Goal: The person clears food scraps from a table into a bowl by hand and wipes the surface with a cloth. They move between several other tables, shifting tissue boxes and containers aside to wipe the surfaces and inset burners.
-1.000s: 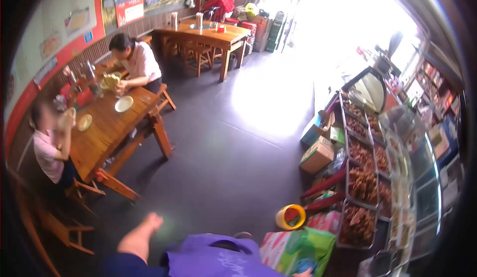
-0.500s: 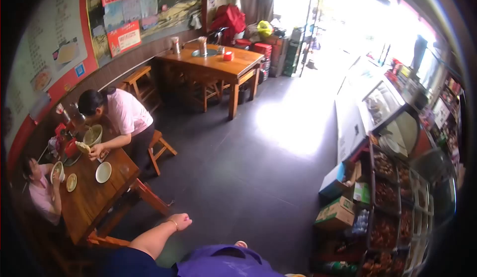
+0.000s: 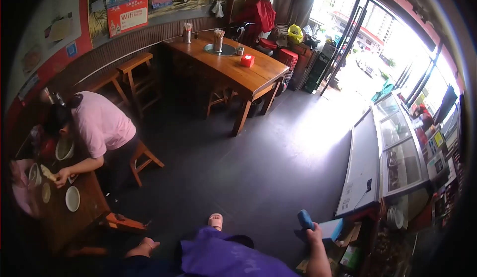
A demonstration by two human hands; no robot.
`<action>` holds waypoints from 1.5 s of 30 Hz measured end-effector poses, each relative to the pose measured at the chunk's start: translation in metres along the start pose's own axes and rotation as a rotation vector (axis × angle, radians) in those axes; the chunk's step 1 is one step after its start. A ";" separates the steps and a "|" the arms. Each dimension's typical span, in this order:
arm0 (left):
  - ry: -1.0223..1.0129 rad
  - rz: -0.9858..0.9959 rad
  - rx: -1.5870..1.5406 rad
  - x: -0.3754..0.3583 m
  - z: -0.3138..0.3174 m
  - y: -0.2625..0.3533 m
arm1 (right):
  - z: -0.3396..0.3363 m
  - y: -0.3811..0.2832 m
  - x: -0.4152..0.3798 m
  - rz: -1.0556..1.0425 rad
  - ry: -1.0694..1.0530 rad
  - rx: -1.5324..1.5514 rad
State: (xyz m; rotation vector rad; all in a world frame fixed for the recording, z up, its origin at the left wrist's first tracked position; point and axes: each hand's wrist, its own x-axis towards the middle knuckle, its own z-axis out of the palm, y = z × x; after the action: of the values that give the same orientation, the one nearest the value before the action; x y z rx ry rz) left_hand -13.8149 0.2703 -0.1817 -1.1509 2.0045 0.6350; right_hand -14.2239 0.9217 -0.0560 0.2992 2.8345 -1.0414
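A small blue object is held in the right hand, gripped at its lower end so that it stands up above the fist, low in the view beside the purple garment worn by the person; what the object is cannot be told. The left hand is seen low at the other side, empty and loosely curled, touching nothing. The step in hand appears to be a walk across the dark floor with the object carried; the next move, as judged, calls for a steady grip and a clear path between the wooden table and the glass counter. At the near table, a white bowl is seen, its contents unclear, and a larger bowl is bent over by a seated person in a pink shirt. Cardboard boxes are stacked below the counter, their contents hidden.
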 end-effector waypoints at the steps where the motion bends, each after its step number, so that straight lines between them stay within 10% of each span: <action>1: 0.039 0.053 -0.025 0.027 -0.018 0.044 | 0.011 -0.019 0.026 0.041 -0.072 -0.029; 13: 0.322 0.634 -0.175 0.203 -0.362 0.570 | 0.094 -0.152 0.402 0.428 -0.174 0.544; 25: 0.120 -0.263 -0.883 0.256 -0.273 0.627 | 0.287 -0.616 0.835 -0.491 -0.154 0.249; 27: 0.124 0.067 -0.260 0.277 -0.203 0.595 | 0.345 -0.671 0.866 -0.640 -0.267 0.080; 30: 0.075 -0.168 -0.589 0.296 -0.223 0.645 | 0.440 -0.720 0.892 -0.943 -0.396 -0.457; 34: -0.018 -0.503 -1.042 0.292 -0.236 0.756 | 0.528 -0.775 0.908 -1.107 -0.375 -0.402; 36: -0.148 -0.167 -0.524 0.361 -0.278 0.781 | 0.572 -0.829 0.934 -1.214 -0.430 -0.332; 39: 0.279 -0.243 -1.766 0.386 -0.420 0.879 | 0.652 -0.930 0.958 -1.257 -0.436 -0.321; 45: 0.899 -0.114 -1.534 0.380 -0.558 1.008 | 0.740 -1.033 0.958 -1.758 -0.828 -0.229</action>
State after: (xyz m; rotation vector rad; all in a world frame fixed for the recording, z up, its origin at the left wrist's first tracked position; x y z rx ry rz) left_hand -15.0185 0.1592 -0.0787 -2.7559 1.8570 2.0158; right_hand -15.3619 -0.1888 -0.1289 -2.2481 1.7878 -0.5141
